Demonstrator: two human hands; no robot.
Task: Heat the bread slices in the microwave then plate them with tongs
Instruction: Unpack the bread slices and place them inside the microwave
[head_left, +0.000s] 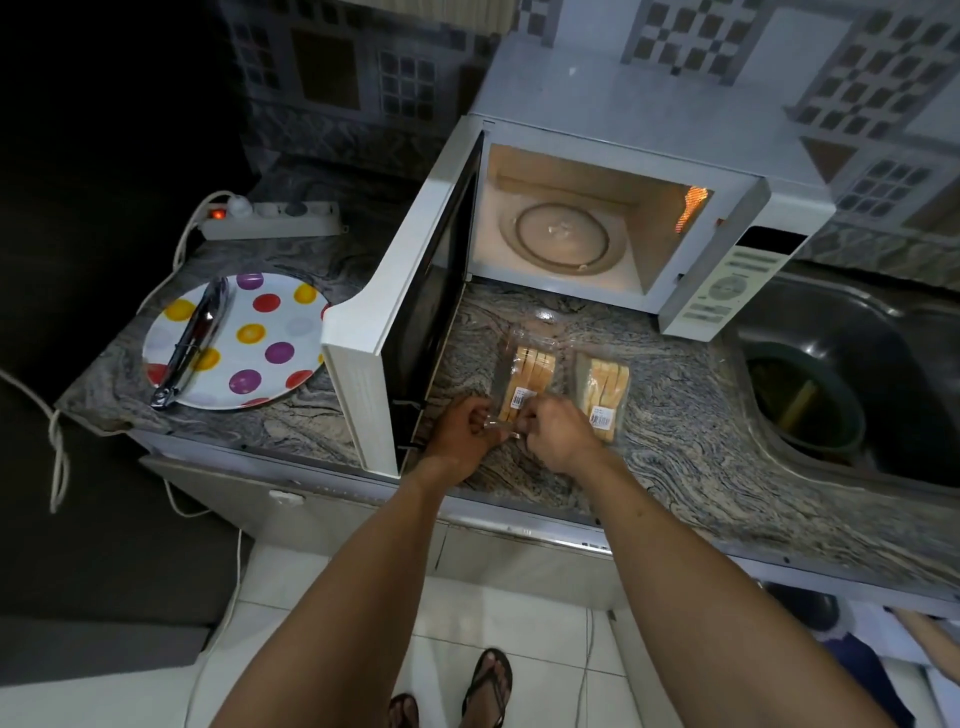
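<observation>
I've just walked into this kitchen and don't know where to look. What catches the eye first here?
The lit, open microwave at the back of the counter, its glass turntable bare. In front of it, the left hand and right hand pinch the wrapper of a bread packet. Far left, tongs lie on a polka-dot plate.

**Worktop layout, seen from above**

A microwave (613, 208) stands at 12 o'clock on the counter (675, 415), its door (395, 332) swung open toward 9. Two bread packs (527, 376) lie side by side before it, at centre. At 9 o'clock a plate (270, 332) carries tongs (195, 340). Behind the plate, at 10, lies a power strip (272, 219). A sink (852, 364) is at 3 o'clock.
</observation>
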